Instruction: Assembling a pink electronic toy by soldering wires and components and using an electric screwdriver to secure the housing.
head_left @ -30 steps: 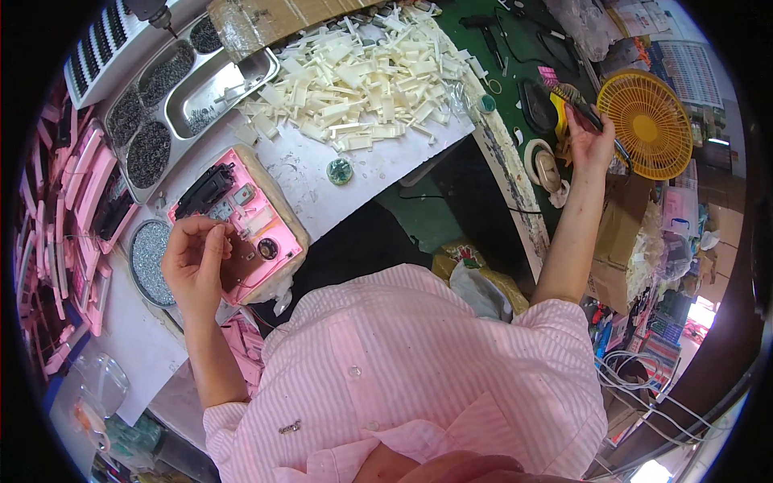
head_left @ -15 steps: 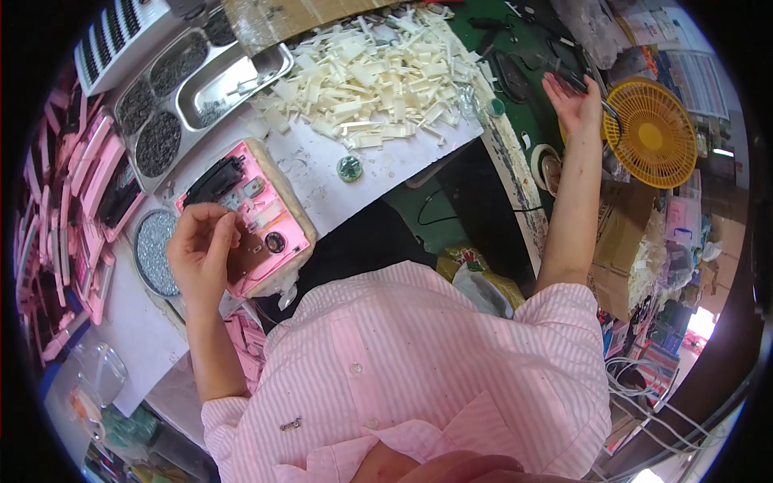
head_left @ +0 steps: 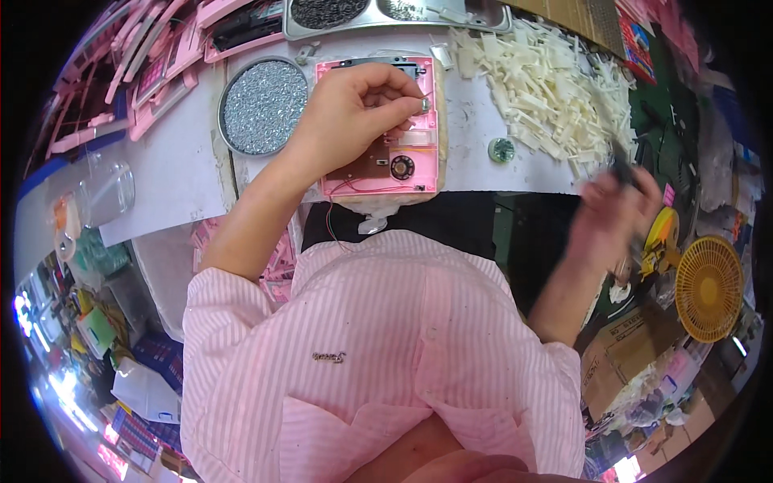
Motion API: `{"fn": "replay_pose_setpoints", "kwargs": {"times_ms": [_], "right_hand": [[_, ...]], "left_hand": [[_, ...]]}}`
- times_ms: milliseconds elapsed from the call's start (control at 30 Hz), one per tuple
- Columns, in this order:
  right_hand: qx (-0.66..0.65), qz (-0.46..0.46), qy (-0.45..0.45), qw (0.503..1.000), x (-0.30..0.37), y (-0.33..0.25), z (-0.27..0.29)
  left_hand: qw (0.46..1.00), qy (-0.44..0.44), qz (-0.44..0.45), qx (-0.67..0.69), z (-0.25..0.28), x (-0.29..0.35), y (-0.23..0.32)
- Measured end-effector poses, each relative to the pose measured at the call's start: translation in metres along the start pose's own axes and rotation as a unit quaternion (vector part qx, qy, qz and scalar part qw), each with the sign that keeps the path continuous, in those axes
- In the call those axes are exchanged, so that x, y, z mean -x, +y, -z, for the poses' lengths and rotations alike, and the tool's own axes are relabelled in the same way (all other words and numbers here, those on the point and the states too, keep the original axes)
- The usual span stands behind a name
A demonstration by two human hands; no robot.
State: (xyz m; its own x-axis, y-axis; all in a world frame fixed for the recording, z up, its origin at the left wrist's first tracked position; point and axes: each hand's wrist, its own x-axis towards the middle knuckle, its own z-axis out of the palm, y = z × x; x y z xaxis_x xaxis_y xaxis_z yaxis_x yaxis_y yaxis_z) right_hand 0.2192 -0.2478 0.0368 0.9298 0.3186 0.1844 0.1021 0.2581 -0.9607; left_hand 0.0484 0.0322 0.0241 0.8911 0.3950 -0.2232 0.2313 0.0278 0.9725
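My left hand (head_left: 354, 109) is over an open pink plastic housing (head_left: 427, 177). Thumb and forefinger are closed in a pinch beside a small metallic part (head_left: 424, 105) on the housing's right side; what they grip is too small to make out. A round black component (head_left: 402, 167) sits in the housing's lower part, and thin wires (head_left: 328, 213) hang over its near edge. Under the housing lies a pale padded block (head_left: 440, 88). My right hand (head_left: 612, 209), blurred by motion, is at the table's right end, closed round a dark-handled tool (head_left: 622, 167) whose kind is unclear.
A round dish of small silvery pieces (head_left: 264, 105) stands left of the housing. White plastic parts (head_left: 547, 88) are heaped at the right, near a small green-topped round container (head_left: 501, 150). A metal tray (head_left: 435, 20) lies behind. Pink housings (head_left: 161, 80) are stacked far left; a yellow basket (head_left: 708, 288) is far right.
The view has turned to the right. My right hand has come in from the far right toward the table with the dark tool. My left hand stays over the housing, now beside the metallic part.
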Motion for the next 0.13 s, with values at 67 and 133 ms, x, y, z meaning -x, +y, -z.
{"fn": "replay_pose_setpoints", "kwargs": {"times_ms": [67, 133], "right_hand": [[0.009, -0.072, -0.116, 0.991, 0.005, 0.026, -0.063], [-0.023, -0.054, -0.243, 0.968, 0.006, 0.045, -0.103]], "left_hand": [[1.000, -0.014, -0.006, 0.021, -0.001, -0.001, -0.005], [0.999, -0.036, -0.016, 0.031, 0.005, -0.002, -0.011]]}}
